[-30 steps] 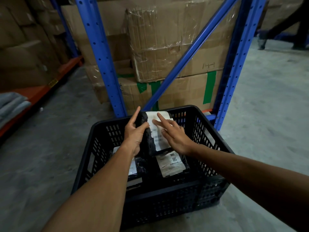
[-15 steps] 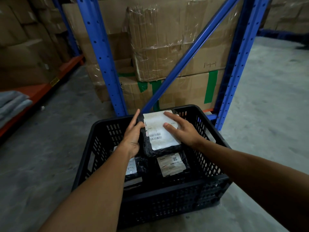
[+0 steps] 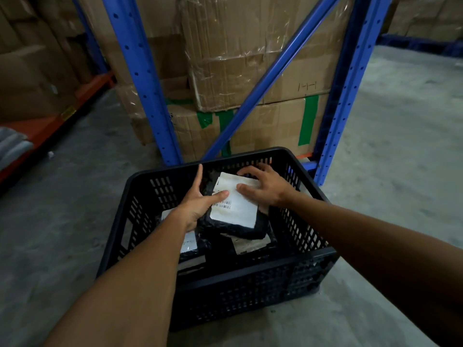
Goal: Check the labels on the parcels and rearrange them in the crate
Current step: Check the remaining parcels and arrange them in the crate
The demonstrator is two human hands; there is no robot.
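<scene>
A black slatted plastic crate (image 3: 250,281) stands on the concrete floor in front of me. Inside it I hold a black-wrapped parcel (image 3: 233,226) with a white barcode label (image 3: 238,204) facing up. My left hand (image 3: 198,204) grips the parcel's left edge, thumb across the label. My right hand (image 3: 265,186) lies on its far right corner, fingers spread over the label. Two more labelled black parcels lie below: one at the left (image 3: 189,242), partly hidden by my left wrist, and one under the held parcel (image 3: 250,245).
Blue steel rack uprights (image 3: 140,78) and a diagonal brace (image 3: 278,66) rise just behind the crate, with stacked cardboard boxes (image 3: 250,46) behind them. An orange shelf beam (image 3: 40,131) with grey folded cloth (image 3: 12,149) runs at the left. Bare concrete floor (image 3: 400,146) lies to the right.
The held parcel has tipped from nearly upright to flatter and lower over the others. My right hand went from pointing at the label to resting on its far right corner.
</scene>
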